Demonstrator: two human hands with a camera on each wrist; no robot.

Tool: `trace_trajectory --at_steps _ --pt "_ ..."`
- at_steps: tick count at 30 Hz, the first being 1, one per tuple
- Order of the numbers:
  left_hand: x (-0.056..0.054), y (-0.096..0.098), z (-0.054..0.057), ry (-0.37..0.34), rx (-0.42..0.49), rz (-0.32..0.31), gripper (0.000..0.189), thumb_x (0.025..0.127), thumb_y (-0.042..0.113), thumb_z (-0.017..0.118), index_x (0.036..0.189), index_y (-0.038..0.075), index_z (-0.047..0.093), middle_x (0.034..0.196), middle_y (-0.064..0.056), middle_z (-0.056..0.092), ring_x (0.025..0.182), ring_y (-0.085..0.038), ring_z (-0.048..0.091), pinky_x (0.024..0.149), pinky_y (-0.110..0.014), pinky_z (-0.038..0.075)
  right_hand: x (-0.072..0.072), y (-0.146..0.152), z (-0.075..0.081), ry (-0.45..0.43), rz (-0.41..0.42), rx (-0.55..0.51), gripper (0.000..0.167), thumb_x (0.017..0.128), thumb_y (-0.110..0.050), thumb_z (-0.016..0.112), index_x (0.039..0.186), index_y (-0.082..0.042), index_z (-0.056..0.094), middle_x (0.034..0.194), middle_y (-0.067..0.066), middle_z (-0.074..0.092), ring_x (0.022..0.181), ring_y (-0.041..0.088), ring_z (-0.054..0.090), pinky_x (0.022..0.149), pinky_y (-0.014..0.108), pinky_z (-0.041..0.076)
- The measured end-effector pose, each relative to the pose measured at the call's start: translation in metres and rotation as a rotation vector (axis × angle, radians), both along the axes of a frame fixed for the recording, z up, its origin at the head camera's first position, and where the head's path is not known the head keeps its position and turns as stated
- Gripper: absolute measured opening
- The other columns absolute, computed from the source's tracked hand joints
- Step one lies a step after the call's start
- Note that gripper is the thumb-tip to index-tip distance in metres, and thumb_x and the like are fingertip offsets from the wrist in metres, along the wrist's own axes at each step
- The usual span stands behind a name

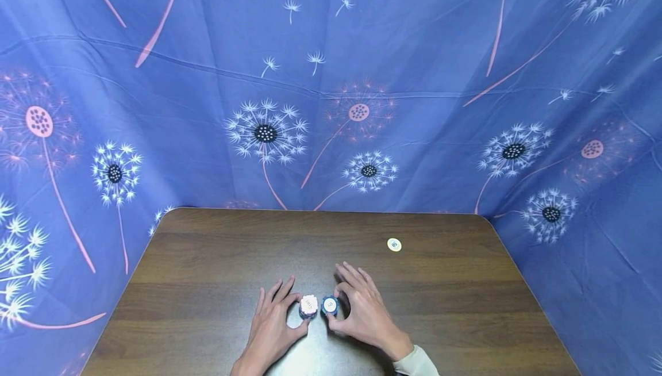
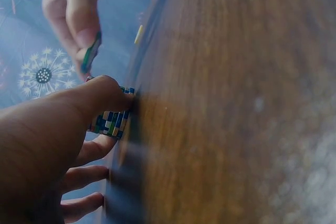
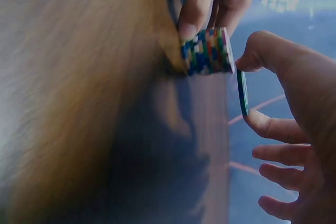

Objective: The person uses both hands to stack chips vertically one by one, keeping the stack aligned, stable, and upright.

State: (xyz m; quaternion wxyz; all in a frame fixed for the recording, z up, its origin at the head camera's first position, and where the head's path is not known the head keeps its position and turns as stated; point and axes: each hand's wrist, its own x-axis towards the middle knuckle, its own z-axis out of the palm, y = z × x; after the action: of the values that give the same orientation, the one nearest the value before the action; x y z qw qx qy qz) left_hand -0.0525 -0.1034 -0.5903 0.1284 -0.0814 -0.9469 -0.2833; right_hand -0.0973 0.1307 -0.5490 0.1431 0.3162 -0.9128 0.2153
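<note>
A stack of several multicoloured poker chips (image 1: 308,305) stands on the table, a pale chip on top. My left hand (image 1: 274,323) grips this stack from the left between thumb and index finger, the other fingers spread beyond it. Just right of the stack, my right hand (image 1: 366,311) pinches a single blue poker chip (image 1: 330,305) with a white centre by its edge. In the right wrist view that pinched chip (image 3: 242,92) is held clear of the table, level with the stack's top (image 3: 229,51) and close to it. The right hand's remaining fingers are extended.
Farther back on the brown wooden table (image 1: 233,249), right of centre, lies a lone pale yellow chip (image 1: 394,244). A blue cloth (image 1: 434,77) printed with dandelions hangs behind the table and along both its sides.
</note>
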Motion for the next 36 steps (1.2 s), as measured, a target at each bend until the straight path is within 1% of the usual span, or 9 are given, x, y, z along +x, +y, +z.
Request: trace_trajectory --at_steps 6,11,16,23,29,36 --pt "0.000 -0.001 0.000 0.007 0.001 -0.001 0.040 0.072 0.034 0.093 0.106 0.019 0.079 0.152 -0.011 0.063 0.143 -0.041 0.054 0.119 -0.075 0.031 -0.005 -0.017 0.007 0.016 0.055 0.030 0.036 0.069 -0.040 0.091 0.088 -0.017 0.070 0.149 0.020 0.063 0.145 0.040 0.054 0.118 0.064 0.041" --pt "-0.001 0.000 0.000 -0.004 0.006 -0.003 0.039 0.071 0.033 0.093 0.106 0.020 0.079 0.152 -0.012 0.063 0.143 -0.041 0.053 0.119 -0.076 0.031 -0.009 -0.026 0.009 0.029 0.081 0.074 0.035 0.071 -0.042 0.089 0.087 -0.018 0.070 0.148 0.021 0.064 0.145 0.039 0.054 0.120 0.064 0.040" --pt "-0.001 0.000 0.000 -0.006 0.001 -0.006 0.040 0.071 0.033 0.093 0.107 0.020 0.079 0.152 -0.012 0.063 0.143 -0.041 0.053 0.119 -0.076 0.031 -0.010 -0.032 0.010 0.022 0.085 0.095 0.034 0.070 -0.042 0.089 0.085 -0.018 0.070 0.147 0.020 0.064 0.145 0.038 0.054 0.120 0.064 0.039" --pt "0.000 -0.001 0.000 -0.013 0.001 -0.004 0.041 0.072 0.035 0.091 0.108 0.018 0.079 0.153 -0.011 0.062 0.144 -0.040 0.052 0.120 -0.075 0.030 -0.011 -0.038 0.009 0.008 0.088 0.128 0.036 0.073 -0.045 0.089 0.088 -0.018 0.071 0.150 0.019 0.062 0.147 0.038 0.052 0.120 0.062 0.039" --pt "-0.001 -0.001 0.000 -0.026 -0.001 -0.005 0.040 0.073 0.036 0.090 0.108 0.018 0.079 0.153 -0.011 0.062 0.144 -0.041 0.052 0.119 -0.077 0.030 -0.010 -0.039 0.007 -0.009 0.085 0.123 0.037 0.074 -0.045 0.090 0.089 -0.017 0.070 0.151 0.018 0.062 0.147 0.038 0.052 0.120 0.064 0.039" --pt "-0.001 -0.001 -0.001 0.002 0.000 -0.005 0.042 0.072 0.035 0.091 0.108 0.018 0.079 0.152 -0.012 0.063 0.143 -0.041 0.053 0.118 -0.077 0.031 -0.009 -0.036 0.009 -0.046 0.074 0.080 0.039 0.077 -0.048 0.090 0.094 -0.018 0.072 0.152 0.019 0.060 0.148 0.039 0.050 0.121 0.064 0.038"
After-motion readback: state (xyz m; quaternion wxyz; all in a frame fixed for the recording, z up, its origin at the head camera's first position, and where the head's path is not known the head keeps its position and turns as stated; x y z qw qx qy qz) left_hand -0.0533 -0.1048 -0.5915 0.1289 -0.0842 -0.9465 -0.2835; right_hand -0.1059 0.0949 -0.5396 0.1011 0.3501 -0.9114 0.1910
